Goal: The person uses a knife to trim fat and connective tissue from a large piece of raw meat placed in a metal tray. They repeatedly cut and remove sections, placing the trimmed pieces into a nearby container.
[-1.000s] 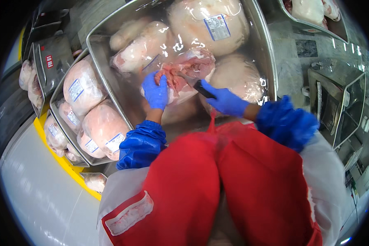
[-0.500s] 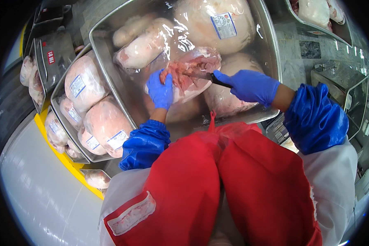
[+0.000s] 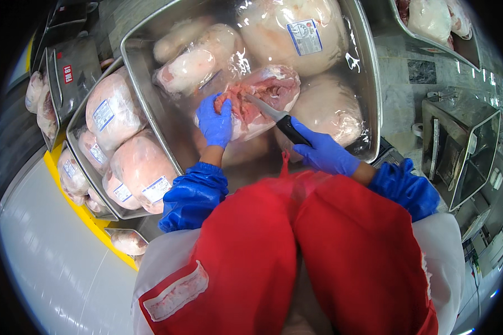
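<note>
Head view: my right hand (image 3: pixel 327 152) is closed on the knife (image 3: pixel 275 114), blade against the meat (image 3: pixel 275 90) ahead and left; my left hand (image 3: pixel 214 121) clasps its left end. Trimming seems in hand; the next stroke calls for steady holding.

A large pale meat piece (image 3: pixel 285 36) with a blue-bordered label (image 3: pixel 305 37) lay toward the far right corner of the metal tub (image 3: pixel 142 67). Beyond the left edge stood a narrower bin (image 3: pixel 93 176) of wrapped chunks (image 3: pixel 142 159), a yellow strip (image 3: pixel 88 219) farther out; off the right edge, a metal container (image 3: pixel 469 109).
</note>
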Available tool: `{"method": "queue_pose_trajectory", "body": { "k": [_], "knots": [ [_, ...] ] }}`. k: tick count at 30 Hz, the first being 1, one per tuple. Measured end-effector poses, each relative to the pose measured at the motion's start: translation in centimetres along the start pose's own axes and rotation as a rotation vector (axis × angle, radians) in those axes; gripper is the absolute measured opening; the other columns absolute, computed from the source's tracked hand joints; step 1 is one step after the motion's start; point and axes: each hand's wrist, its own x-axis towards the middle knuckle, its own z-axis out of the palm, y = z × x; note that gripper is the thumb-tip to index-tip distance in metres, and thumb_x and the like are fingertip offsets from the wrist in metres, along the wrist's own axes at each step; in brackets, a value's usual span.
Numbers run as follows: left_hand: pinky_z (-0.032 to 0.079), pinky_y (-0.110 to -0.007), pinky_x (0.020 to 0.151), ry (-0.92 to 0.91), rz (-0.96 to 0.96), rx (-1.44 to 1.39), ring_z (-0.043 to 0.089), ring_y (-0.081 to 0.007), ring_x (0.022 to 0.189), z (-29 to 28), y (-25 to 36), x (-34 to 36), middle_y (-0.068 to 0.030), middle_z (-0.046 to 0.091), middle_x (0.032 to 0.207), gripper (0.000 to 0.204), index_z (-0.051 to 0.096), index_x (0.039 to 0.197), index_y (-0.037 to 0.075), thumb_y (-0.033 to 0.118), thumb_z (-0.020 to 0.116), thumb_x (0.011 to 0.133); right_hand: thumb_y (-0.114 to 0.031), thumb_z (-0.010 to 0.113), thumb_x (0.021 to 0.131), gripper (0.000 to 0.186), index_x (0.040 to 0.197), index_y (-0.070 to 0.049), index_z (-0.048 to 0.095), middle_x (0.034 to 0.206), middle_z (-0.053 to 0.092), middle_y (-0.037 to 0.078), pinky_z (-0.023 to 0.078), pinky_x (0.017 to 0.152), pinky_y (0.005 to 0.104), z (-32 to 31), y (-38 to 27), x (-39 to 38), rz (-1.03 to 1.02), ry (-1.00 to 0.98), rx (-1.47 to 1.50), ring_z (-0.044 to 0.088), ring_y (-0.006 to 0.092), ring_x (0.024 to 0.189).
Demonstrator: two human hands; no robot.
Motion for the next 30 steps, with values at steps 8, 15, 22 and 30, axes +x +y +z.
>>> {"method": "queue_pose_trajectory", "body": {
  "k": [8, 15, 22, 30],
  "knots": [
    [0.041, -0.040, 0.081, -0.025, -0.055, -0.104, 0.054, -0.0319, 0.090, -0.1, 0.3, 0.2, -0.0148, 0.060, 0.092, 0.031, 0.059, 0.097, 0.004, 0.023, 0.066, 0.074, -0.014, 0.051, 0.081, 0.062, 0.138, -0.016, 0.027, 0.078, 0.059, 0.024, 0.047, 0.062, 0.0401, -3.4, -2.7, 1.7, 0.030, -0.065, -0.353, 0.060, 0.0315, 0.063],
    [0.042, -0.043, 0.079, -0.100, -0.066, -0.059, 0.054, -0.0323, 0.092, -0.4, 1.2, 0.2, -0.0186, 0.058, 0.099, 0.032, 0.057, 0.099, 0.003, 0.024, 0.064, 0.075, -0.021, 0.048, 0.086, 0.065, 0.141, -0.016, 0.013, 0.083, 0.058, 0.029, 0.046, 0.072, 0.0444, 7.2, 5.1, 9.3, -0.111, 0.387, 0.024, 0.059, 0.0417, 0.077],
    [0.042, -0.040, 0.087, -0.388, -0.070, 0.195, 0.053, -0.0330, 0.103, -1.0, 3.9, 3.7, -0.0191, 0.056, 0.109, 0.046, 0.056, 0.106, 0.002, 0.029, 0.063, 0.070, -0.019, 0.049, 0.085, 0.065, 0.140, -0.013, 0.014, 0.077, 0.057, 0.030, 0.045, 0.065, 0.0465, 0.6, 2.3, 4.7, -0.066, 0.196, -0.115, 0.057, 0.0439, 0.070],
    [0.045, -0.042, 0.082, -0.699, -0.070, 0.516, 0.057, -0.0350, 0.096, 1.0, 5.0, 7.7, -0.0189, 0.061, 0.098, 0.035, 0.061, 0.094, 0.006, 0.033, 0.055, 0.072, -0.015, 0.050, 0.082, 0.067, 0.140, -0.016, 0.016, 0.079, 0.059, 0.027, 0.045, 0.064, 0.0456, -4.5, 0.9, -0.5, -0.153, 0.104, -0.332, 0.058, 0.0416, 0.071]
  ]
}}
